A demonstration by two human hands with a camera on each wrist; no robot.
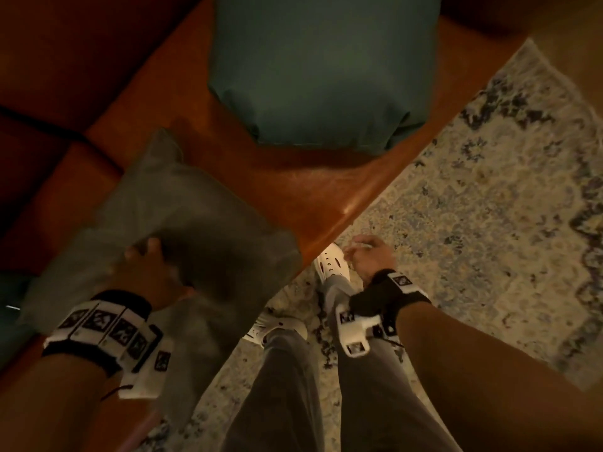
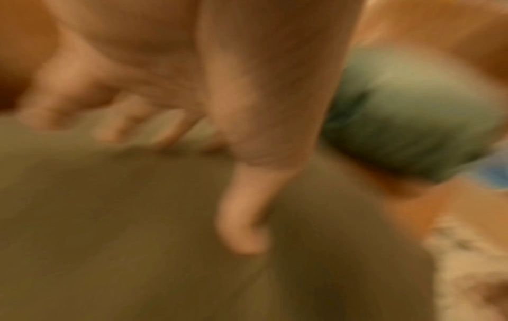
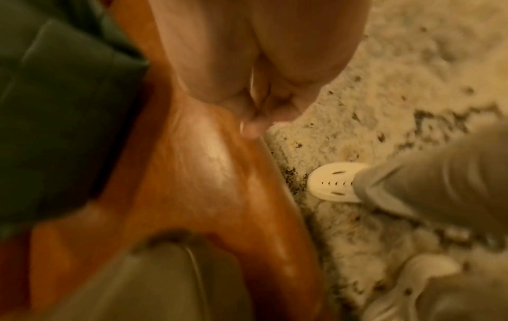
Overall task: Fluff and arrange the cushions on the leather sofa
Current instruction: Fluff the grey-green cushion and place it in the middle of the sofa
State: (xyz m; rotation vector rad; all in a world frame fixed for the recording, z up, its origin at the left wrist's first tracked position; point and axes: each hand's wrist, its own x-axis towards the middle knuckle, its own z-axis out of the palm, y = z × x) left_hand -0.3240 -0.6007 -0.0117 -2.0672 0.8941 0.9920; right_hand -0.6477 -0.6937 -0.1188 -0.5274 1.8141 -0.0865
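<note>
We see the grey cushion (image 1: 182, 223) near the front edge of the leather sofa (image 1: 326, 190), and our left hand (image 1: 146, 269) grips its near side, thumb pressed into the cloth. It seems soft and light; we judge the corners give the best hold. Our right hand (image 1: 368, 256) hangs loosely curled, holding nothing. The teal cushion (image 1: 319, 76) lies further back.

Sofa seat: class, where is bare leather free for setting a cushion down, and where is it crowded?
Bare leather on the sofa lies between the grey cushion, the green cushion and the front edge. The left side is crowded: the left hand grips the grey cushion there.
</note>
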